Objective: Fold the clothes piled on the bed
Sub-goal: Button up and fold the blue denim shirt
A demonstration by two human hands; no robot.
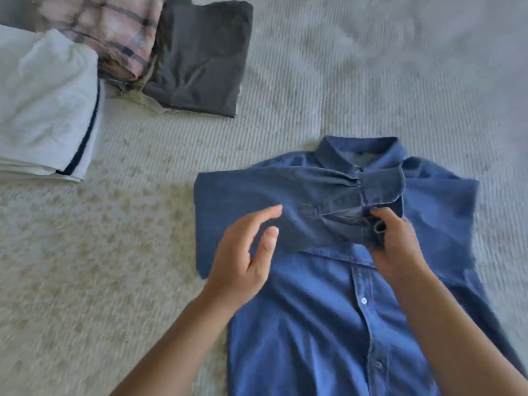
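Observation:
A blue denim shirt (320, 304) lies flat on the bed, collar away from me, button placket facing up. Both sleeves are folded across the chest, their cuffs meeting near the middle. My right hand (397, 247) pinches a sleeve cuff (371, 221) over the chest. My left hand (243, 258) hovers just above the left folded sleeve with fingers loosely spread and holds nothing.
At the upper left lie folded garments: a white piece with a dark stripe (48, 110), a pink plaid piece (120, 32) and a dark grey one (200, 58). The ribbed grey bedcover (371, 67) stretches around the shirt.

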